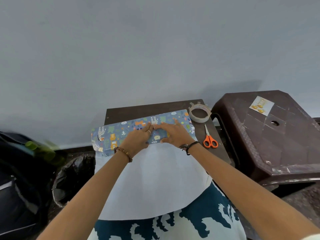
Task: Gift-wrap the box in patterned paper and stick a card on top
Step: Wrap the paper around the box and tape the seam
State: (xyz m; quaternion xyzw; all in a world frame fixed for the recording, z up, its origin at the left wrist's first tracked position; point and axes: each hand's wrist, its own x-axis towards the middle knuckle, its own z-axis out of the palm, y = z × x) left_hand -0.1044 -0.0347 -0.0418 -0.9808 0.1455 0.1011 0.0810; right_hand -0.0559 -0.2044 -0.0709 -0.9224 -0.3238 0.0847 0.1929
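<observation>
The box is hidden under the patterned paper (121,134), a blue sheet printed with animals and leaves, folded over it on the small dark counter (131,110) against the grey wall. The paper's white underside (152,179) runs from the near edge of the wrapped box down over the counter's front toward the person's lap.

Both hands lie on top of the wrapped box, near its middle. The left hand (138,138), with a ring and a bead bracelet at the wrist, presses down with its fingers (147,127) held close together and mostly straight, tips at the paper's seam. The right hand (172,134), with dark cords at the wrist, lies just right of it, index finger stretched toward the far right of the box, thumb along the near edge; its fingers are flat and somewhat spread. The fingertips of the two hands meet at the seam.

Right of the box, at the counter's far corner, sits a roll of clear tape (200,113). Nearer than the tape lie orange-handled scissors (209,138). Further right of the box stands a brown plastic stool (277,144), and on it lies the card (261,105).
</observation>
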